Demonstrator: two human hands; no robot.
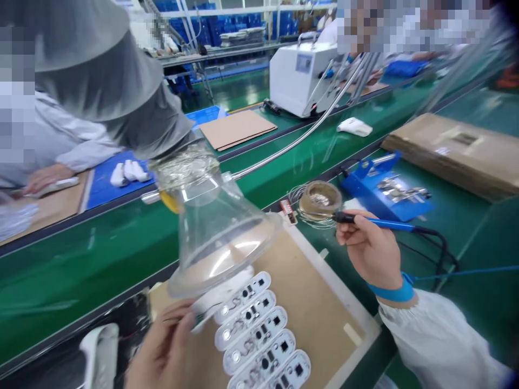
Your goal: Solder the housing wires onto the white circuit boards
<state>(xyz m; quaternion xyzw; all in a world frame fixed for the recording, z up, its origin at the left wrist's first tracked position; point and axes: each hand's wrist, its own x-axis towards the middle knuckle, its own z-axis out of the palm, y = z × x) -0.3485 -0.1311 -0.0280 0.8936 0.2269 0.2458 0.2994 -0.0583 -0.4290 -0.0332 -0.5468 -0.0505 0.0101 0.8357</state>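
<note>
Fingers of the right hand (371,251) are curled round the iron (391,223), much like holding a pencil, with no gap left. Its thin tip points left, at the near side of the pot (304,203); I can't tell if the two touch. Fingers of the left hand (166,346) are pinched together on the near end of a white part (223,293). That part is just under the mouth of the clear hood (227,254), next to the top of the row.

My guess is that the step in hand is getting the tip ready at the pot, while the left hand holds the part. I think the next move calls for a slow, steady trip of the tip to the part, well away from the fingers and the hood.

The held part is long and white, but too blurry to show its small bits. Beside it, five trays (255,341) lie in a slanted row on the brown board (316,286). They are white and long with round ends. Each one has a black square near its far end, and most show a dark round dot too. The nearest is cut off.
</note>
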